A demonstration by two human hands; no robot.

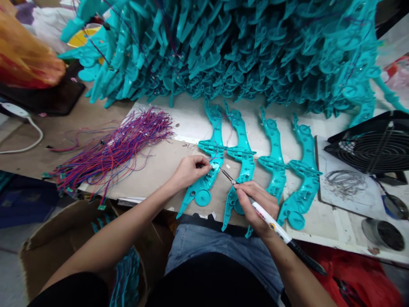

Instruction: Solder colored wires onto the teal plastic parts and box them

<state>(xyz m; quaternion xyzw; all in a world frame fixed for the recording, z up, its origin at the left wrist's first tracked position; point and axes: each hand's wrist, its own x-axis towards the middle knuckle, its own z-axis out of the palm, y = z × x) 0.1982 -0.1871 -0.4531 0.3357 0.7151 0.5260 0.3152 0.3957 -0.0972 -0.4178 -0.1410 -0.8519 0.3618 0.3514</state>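
Several teal plastic shells lie side by side on the table. My left hand is pinched closed on something small at the middle of the leftmost shell, where thin wires run. My right hand grips a white-handled soldering iron, its metal tip pointing at that same spot. The hand rests over the lower part of the second shell. Two more shells lie to the right.
A big heap of teal shells fills the back of the table. A bundle of red and blue wires lies at left. A black fan, coiled solder wire and a round tin sit at right. A cardboard box stands below left.
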